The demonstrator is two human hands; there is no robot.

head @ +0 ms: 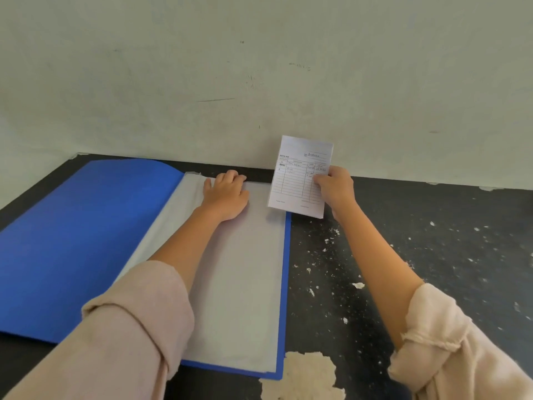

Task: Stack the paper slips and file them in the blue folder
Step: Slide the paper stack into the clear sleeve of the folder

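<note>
Paper slips [300,176], stacked, printed side up, pinched at the right edge in the grip of the right hand [336,189], held tilted above the top right corner of the blue folder [72,241]. Left hand [226,194] flat, fingers slightly curled, holding nothing, pressing on the folder's clear sleeve pages [239,284]. Folder lying open on the dark, chipped tabletop [432,255], against a pale wall [259,67].

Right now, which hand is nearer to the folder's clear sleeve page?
Left. The left hand rests flat on the clear sleeve page, near its top edge. The right hand is off its top right corner, gripping the paper slips.
</note>
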